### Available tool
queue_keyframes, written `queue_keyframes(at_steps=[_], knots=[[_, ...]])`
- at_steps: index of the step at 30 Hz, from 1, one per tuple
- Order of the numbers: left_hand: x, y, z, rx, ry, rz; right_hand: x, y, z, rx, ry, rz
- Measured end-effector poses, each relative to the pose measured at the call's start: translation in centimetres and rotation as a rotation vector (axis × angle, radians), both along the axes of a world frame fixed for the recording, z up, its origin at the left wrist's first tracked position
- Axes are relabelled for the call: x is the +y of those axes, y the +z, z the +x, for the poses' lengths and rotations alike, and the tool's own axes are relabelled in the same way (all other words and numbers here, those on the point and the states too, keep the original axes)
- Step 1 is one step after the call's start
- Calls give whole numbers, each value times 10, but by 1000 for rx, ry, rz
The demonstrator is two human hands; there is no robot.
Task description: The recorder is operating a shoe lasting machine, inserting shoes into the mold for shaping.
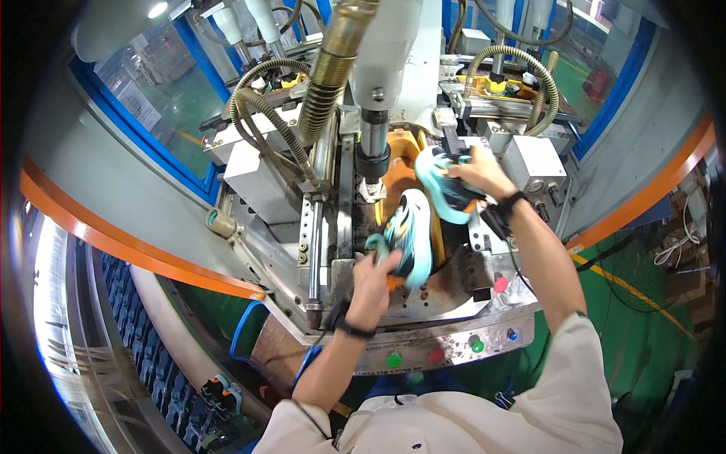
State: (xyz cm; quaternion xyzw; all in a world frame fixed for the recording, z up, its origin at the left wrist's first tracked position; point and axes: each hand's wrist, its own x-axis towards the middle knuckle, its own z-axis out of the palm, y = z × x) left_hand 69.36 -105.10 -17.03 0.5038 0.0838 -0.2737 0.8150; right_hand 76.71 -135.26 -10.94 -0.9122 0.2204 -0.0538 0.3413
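Observation:
Two sneakers in light teal, black, white and orange are over the bed of a shoe press. My left hand (370,286) grips the heel end of the nearer sneaker (412,240), whose toe points away from me. To the right and a little farther off, my right hand (484,174) is closed on the other sneaker (445,191), tilted, with its pale sole edge toward the left. Behind them an orange-yellow pad (403,151) lines the press bed. A metal press rod (373,144) comes down just left of the pad. Some fingers are blurred or hidden behind the shoes.
Hoses (261,113) and a guide rod (315,250) stand left of the bed; a grey box with a gauge (534,166) is to the right. The front panel (454,348) carries coloured buttons. At lower left, another shoe (221,393) lies beside a dark conveyor (144,325).

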Motion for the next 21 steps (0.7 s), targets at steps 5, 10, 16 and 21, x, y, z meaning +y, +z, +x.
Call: queue_keyframes(at_steps=[5, 10, 16, 21], knots=[[114, 86, -102, -119, 38, 368, 92, -44, 72, 137, 51, -128], [188, 107, -176, -159, 354, 418, 137, -120, 90, -53, -141, -294], [219, 79, -244, -420, 549, 776, 154, -84, 27, -208, 41, -431], [188, 96, -260, 35, 904, 321, 245, -60, -147, -435, 671, -169]])
